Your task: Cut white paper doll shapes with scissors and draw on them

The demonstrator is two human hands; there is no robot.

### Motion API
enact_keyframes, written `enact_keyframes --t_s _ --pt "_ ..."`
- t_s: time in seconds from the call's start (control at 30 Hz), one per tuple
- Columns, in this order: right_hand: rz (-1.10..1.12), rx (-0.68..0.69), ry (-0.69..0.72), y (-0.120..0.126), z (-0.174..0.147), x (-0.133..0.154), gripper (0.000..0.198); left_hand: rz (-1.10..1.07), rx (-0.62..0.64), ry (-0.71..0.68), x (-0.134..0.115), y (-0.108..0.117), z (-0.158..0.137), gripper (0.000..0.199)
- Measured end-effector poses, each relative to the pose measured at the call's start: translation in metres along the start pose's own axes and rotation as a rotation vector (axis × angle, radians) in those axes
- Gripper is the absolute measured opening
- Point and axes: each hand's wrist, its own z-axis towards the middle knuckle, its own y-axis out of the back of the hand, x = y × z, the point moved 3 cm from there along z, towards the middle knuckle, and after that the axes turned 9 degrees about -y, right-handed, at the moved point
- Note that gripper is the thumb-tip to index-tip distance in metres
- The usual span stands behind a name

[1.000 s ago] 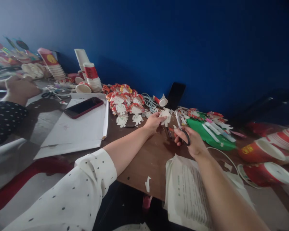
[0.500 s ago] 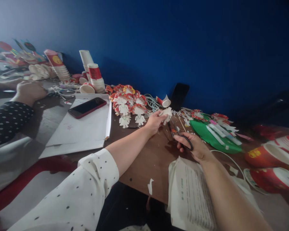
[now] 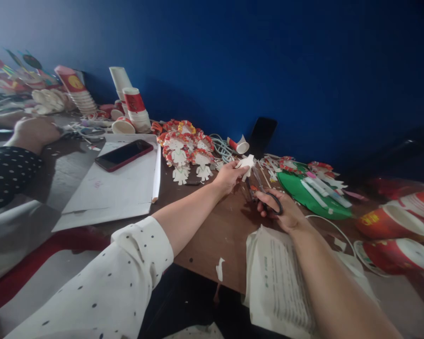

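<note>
My left hand (image 3: 230, 176) pinches a small white paper figure (image 3: 246, 163) above the brown table (image 3: 212, 235). Close by on the right, my right hand (image 3: 278, 209) has its fingers through the black handles of a pair of scissors (image 3: 274, 200). The open blades point up toward the lower edge of the figure; whether they touch it I cannot tell. Just left of my left hand lies a pile of paper dolls (image 3: 185, 150) with red and yellow frilled edges around their heads.
A phone (image 3: 124, 155) rests on white paper (image 3: 106, 188); another dark phone (image 3: 264, 136) leans on the blue wall. Paper cups (image 3: 134, 108) stand behind. Markers (image 3: 314, 187) lie on a green disc (image 3: 295, 188). A paper packet (image 3: 275, 282) sits in front. At left is another person's hand (image 3: 35, 132).
The view has shifted slightly, so most things sit a little farther left and higher. The paper figure has turned a little in my left hand. The scissors stay in my right hand.
</note>
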Motion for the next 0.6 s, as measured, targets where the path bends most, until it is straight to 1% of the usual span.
enact_keyframes --t_s 0.13,0.3,0.6 --pt "-0.042 0.038 0.007 -0.0028 -0.0005 0.0 0.042 0.025 -0.008 -0.013 0.0019 0.0009 0.0002 0.016" --pt "-0.012 -0.017 0.01 -0.0019 -0.0016 0.002 0.046 0.046 0.008 0.012 -0.0006 -0.0025 -0.0033 0.012" --pt "0.003 -0.019 0.025 0.0029 0.003 -0.0014 0.044 0.093 0.071 0.017 0.0004 -0.007 -0.0069 0.021"
